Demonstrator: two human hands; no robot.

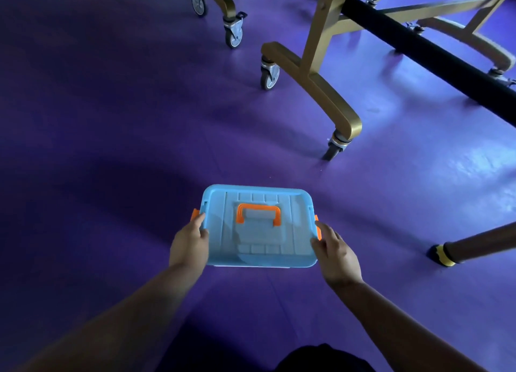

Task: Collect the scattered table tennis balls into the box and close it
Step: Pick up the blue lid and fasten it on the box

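A light blue plastic box (258, 226) with its lid on sits on the purple floor in front of me. An orange carry handle (258, 213) lies flat on the lid. My left hand (190, 246) grips the box's left side, fingers at the orange latch (195, 213). My right hand (333, 251) holds the right side, fingers over the other orange latch (317, 226). The lid hides the inside of the box. No table tennis balls are in sight.
A gold table frame with caster wheels (321, 72) stands beyond the box, a black bar (432, 55) running along it. Another wheeled leg (223, 11) is at the top. A dark leg with a yellow foot (446, 255) lies right.
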